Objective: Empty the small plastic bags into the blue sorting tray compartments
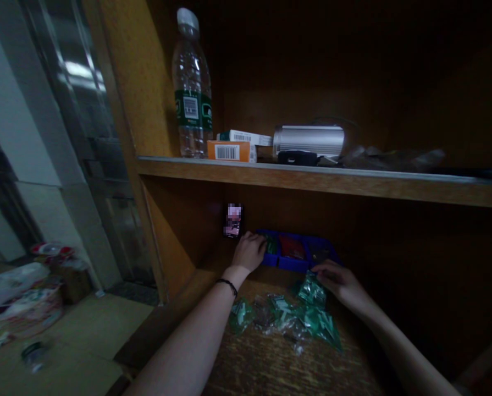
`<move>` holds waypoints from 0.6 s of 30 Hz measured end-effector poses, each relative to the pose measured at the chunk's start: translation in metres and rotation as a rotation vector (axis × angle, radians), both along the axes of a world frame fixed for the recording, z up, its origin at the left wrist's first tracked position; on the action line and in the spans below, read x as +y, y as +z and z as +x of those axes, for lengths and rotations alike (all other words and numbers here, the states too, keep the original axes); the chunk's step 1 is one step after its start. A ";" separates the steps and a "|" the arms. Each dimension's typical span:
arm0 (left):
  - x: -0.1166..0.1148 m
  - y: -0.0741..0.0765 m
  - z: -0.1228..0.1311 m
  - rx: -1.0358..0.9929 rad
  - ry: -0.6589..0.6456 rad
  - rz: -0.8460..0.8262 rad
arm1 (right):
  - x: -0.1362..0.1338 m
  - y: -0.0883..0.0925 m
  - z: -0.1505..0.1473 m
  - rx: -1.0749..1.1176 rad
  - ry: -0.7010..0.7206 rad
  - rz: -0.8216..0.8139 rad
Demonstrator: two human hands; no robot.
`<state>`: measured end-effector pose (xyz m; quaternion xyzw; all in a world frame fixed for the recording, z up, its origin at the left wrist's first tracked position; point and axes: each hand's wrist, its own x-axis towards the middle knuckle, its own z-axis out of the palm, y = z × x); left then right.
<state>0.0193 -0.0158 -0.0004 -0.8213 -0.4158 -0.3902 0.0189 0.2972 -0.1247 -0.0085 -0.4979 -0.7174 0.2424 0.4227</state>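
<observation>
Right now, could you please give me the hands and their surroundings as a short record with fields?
left hand: fingers at the left compartment of the blue organizer
right hand: holding a green packet by its top
organizer: three compartments in a row; green contents left, red middle, right too dark to name
loose packets: green and clear, on the wooden surface
phone: lit, beyond the left hand
upper shelf: bottle, orange box, silver cylinder

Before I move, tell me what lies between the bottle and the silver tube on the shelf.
Two boxes, in the head view: an orange box in front, a white box behind.
</observation>
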 end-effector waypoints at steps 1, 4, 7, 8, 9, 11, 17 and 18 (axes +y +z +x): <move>-0.001 0.001 0.000 0.054 -0.001 0.003 | -0.001 0.002 0.000 -0.001 0.005 -0.011; -0.004 0.004 -0.002 0.151 0.003 0.017 | -0.005 0.006 -0.001 0.019 0.032 -0.041; -0.004 0.002 0.000 0.154 0.018 0.020 | -0.006 0.005 -0.002 0.048 0.067 -0.057; -0.004 0.002 0.002 0.145 0.034 0.012 | -0.005 0.004 -0.003 0.050 0.077 -0.062; -0.004 0.001 0.004 0.136 0.055 0.000 | -0.005 0.003 -0.003 0.047 0.086 -0.066; -0.003 0.000 0.008 0.120 0.102 -0.014 | -0.005 0.001 -0.004 0.038 0.095 -0.071; 0.000 0.000 0.006 0.042 0.152 0.055 | -0.005 0.002 -0.005 0.010 0.069 -0.045; 0.000 0.000 0.003 0.058 0.126 0.058 | -0.005 0.002 -0.006 0.004 0.070 -0.044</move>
